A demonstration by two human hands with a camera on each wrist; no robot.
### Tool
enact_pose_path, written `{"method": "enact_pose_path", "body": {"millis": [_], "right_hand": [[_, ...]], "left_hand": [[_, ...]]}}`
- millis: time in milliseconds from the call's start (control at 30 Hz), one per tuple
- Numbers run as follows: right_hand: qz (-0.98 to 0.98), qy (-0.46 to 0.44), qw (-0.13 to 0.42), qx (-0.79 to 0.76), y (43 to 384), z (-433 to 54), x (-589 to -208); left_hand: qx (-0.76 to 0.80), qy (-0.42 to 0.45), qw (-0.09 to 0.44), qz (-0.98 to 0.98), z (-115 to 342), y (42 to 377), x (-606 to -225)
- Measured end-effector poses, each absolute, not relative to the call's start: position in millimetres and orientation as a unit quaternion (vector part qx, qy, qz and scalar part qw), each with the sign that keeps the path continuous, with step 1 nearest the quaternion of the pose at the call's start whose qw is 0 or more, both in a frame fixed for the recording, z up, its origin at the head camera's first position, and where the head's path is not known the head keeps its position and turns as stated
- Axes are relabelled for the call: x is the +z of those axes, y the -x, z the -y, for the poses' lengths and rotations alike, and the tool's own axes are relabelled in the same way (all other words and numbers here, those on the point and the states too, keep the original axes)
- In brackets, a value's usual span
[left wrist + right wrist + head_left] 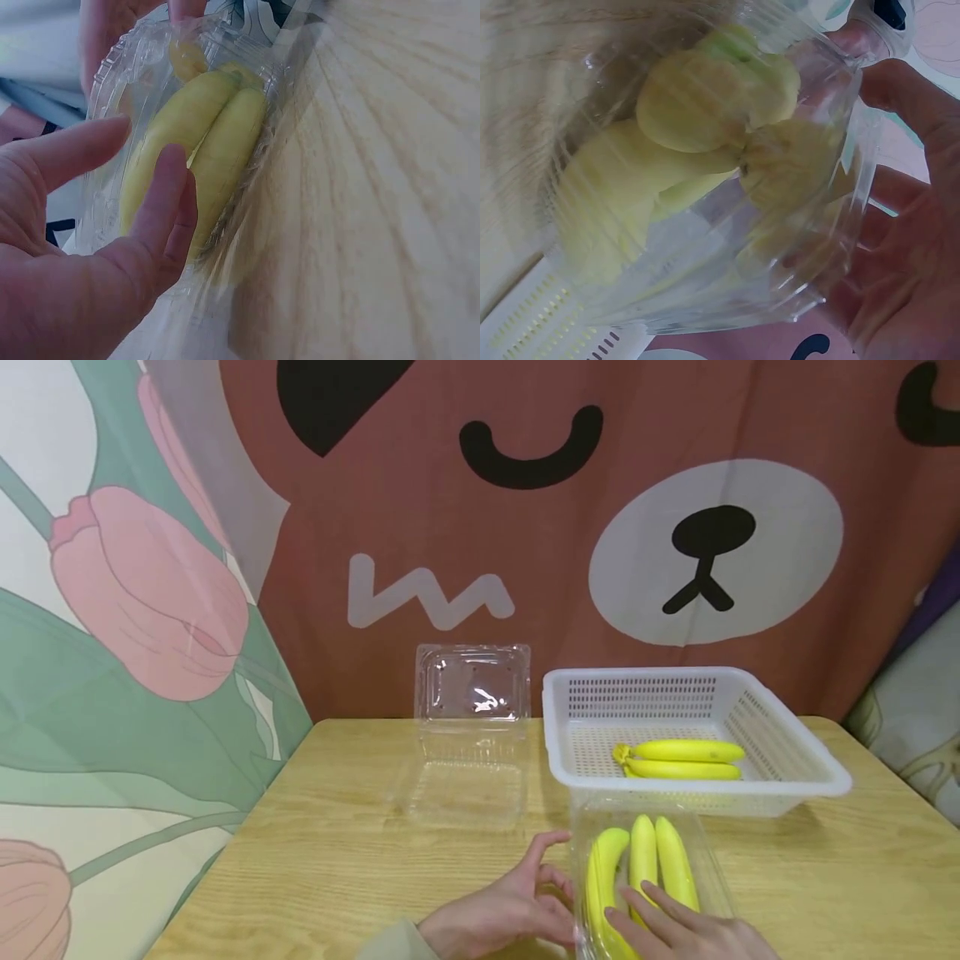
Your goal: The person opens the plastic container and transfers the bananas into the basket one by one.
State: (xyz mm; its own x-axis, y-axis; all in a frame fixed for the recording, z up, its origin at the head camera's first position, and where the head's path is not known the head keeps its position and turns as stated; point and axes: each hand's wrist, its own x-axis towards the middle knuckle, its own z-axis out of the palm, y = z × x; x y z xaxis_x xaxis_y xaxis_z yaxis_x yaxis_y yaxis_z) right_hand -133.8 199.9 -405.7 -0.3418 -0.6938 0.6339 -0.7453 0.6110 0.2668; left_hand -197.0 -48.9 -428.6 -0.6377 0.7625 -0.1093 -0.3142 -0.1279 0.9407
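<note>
First, left hand (517,902): thumb and fingers parted, loosely bent, gripping nothing; set at the left side of a clear plastic box (714,860), contact uncertain. Pale sleeve (397,943) at its wrist.

Right hand (690,935): fingers extended and fanned over the near part of the same box, closed around nothing.

Box contents: yellow bananas (675,860), three visible from the head view, lying lengthwise side by side, tips toward the far end. Box located at the table's near side, just in front of the basket.

White perforated basket (806,768), behind the box: holds a further pair of bananas (686,762), joined at the stem, lying crosswise.

Second clear box (465,797), left of the basket: hinged lid raised.

Wood-grain table (300,860), beneath all. Backing: brown curtain (420,518) with a bear face; at left, a tulip-print hanging (150,585).
</note>
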Motion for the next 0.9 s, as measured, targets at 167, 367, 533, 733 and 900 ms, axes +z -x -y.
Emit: {"method": "enact_pose_path", "body": {"millis": [167, 367, 533, 733, 900], "right_hand": [[0.823, -0.428, 0.372, 0.03, 135, -194, -406], [0.809, -0.46, 0.367, 0.02, 142, -195, -408], [0.783, -0.503, 0.366, 0.008, 148, -198, -407], [0.769, -0.529, 0.359, 0.026, 152, -202, -405], [0.765, -0.55, 0.333, 0.047, 155, -205, -406]], "left_hand": [[0.721, -0.195, 0.36, -0.559, 47, 193, -430], [0.718, -0.189, 0.358, -0.566, 45, 192, -431], [0.715, -0.187, 0.358, -0.57, 44, 192, -433], [0.708, -0.183, 0.366, -0.576, 46, 192, -431], [0.701, -0.184, 0.361, -0.587, 49, 193, -428]]}}
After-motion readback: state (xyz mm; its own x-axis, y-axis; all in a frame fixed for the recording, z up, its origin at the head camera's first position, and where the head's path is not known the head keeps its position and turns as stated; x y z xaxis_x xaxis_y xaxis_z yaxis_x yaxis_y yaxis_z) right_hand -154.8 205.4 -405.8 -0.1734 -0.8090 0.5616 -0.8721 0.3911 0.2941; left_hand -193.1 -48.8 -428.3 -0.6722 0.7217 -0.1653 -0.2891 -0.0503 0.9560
